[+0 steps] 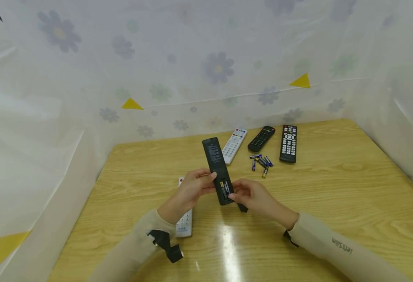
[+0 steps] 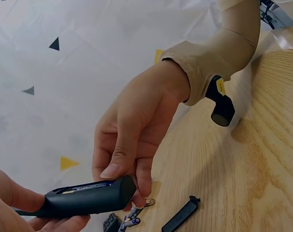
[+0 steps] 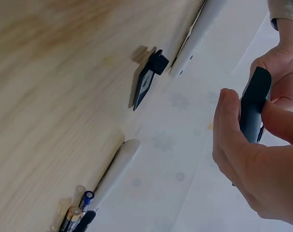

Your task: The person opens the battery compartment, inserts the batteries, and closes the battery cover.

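The left hand [image 1: 192, 188] and right hand [image 1: 252, 196] are both gripping a long black plastic remote [image 1: 217, 168] above the wooden bench [image 1: 333, 188], its battery bay open with seemingly 2 batteries inside.

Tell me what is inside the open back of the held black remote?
Batteries sit in the black remote's open bay. Their count is unclear, and the right hand covers the bay's lower end.

Lower right of the head view: grey lettering on the beige right sleeve [image 1: 341, 245], seen upside down, reads roughly "Let's Slim". Fine print on the back of the held black remote [image 1: 216, 158] is too small to read. Remote buttons: illegible.
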Tool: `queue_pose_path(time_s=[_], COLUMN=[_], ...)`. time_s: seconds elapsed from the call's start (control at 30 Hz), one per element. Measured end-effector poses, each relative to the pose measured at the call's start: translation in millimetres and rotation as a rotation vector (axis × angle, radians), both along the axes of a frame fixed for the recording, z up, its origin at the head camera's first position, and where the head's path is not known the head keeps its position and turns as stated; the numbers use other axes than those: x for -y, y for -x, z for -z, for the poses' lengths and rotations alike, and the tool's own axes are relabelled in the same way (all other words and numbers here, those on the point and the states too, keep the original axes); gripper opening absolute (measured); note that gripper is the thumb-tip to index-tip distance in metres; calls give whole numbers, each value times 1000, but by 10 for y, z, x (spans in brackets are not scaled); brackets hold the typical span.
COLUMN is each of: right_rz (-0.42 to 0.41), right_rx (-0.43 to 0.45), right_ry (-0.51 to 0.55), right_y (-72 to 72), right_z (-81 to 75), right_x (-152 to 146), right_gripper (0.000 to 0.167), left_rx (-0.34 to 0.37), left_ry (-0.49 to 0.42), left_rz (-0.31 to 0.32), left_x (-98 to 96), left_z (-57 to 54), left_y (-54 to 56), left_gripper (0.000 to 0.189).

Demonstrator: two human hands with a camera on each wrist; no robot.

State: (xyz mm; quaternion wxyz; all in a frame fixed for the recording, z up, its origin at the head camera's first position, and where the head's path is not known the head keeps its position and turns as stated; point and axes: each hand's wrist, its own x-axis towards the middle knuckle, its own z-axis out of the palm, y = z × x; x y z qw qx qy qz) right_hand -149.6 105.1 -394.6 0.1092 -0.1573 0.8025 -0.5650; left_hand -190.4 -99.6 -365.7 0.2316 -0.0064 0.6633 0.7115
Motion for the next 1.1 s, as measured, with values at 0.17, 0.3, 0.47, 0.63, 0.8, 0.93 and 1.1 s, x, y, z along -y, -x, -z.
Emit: queue_pose_path(time_s=[0.17, 0.3, 0.47, 0.63, 0.8, 0.93, 1.1], right_rz=[-9, -35, -99, -134, -162, -168, -122], right_rx=[-215, -212, -152, -202, -214, -232, -202], right_ry=[-247, -502, -666, -712, -757, -771, -693], right_y=[-3, -40, -95, -87, -63, -68, -39], right_z=[62, 100, 137, 151, 137, 113, 88], right_x=[-36, -40, -1, 31, 39, 32, -30], right_gripper=[26, 39, 53, 35, 27, 25, 17], left_rx=[3, 23, 36, 41, 44, 37, 37], left_ry=[16, 22, 23, 33, 25, 21, 10], left_rz=[-33, -64, -60, -49, -39, -29, -34], left_x=[10, 34, 57, 65, 60, 58, 56], left_z=[35, 40, 23, -2, -15, -22, -32], left_y=[40, 62, 72, 67, 54, 41, 26], left_gripper=[21, 22, 24, 23, 22, 24, 25])
